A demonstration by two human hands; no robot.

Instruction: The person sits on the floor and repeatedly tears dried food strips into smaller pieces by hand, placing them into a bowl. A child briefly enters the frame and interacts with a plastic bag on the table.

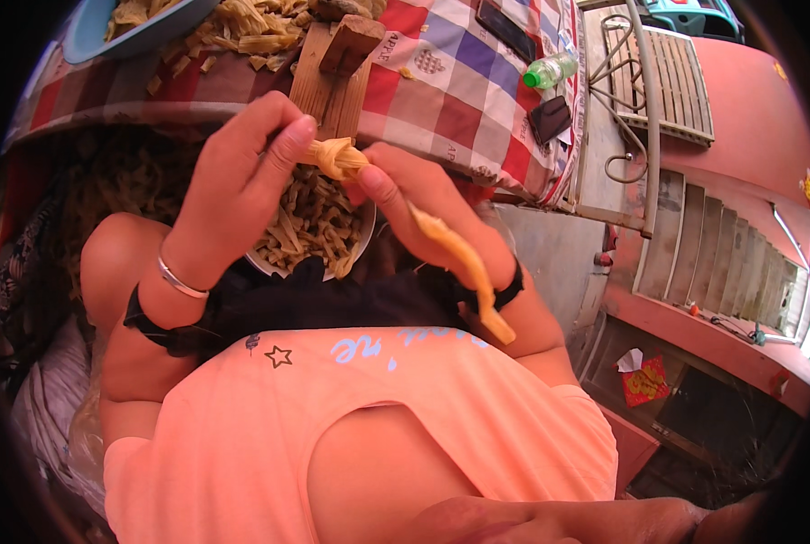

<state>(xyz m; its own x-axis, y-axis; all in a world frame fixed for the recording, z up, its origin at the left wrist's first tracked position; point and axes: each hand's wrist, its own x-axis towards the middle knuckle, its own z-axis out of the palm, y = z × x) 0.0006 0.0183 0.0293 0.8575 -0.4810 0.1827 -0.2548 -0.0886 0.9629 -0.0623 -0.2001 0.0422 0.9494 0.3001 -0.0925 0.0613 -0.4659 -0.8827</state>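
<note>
My left hand [245,180] pinches one end of a pale yellow fibrous strip [340,158], which looks like bamboo shoot. A knot sits in the strip between my two hands. On the other side of the knot, my right hand [422,204] grips the strip. Its loose tail hangs past my right wrist towards the forearm. Below my hands is a white-rimmed bowl [372,238] full of short yellowish-brown pieces [306,221], partly hidden by my hands and the dark cloth on my lap.
On the checked tablecloth [439,88] are a wooden board [326,102] with an upright block [354,44], loose strips [255,27], a blue basin [139,34], a phone [507,30], a green-capped bottle [552,70] and a dark flat object [549,120]. A metal frame [649,136] borders the right.
</note>
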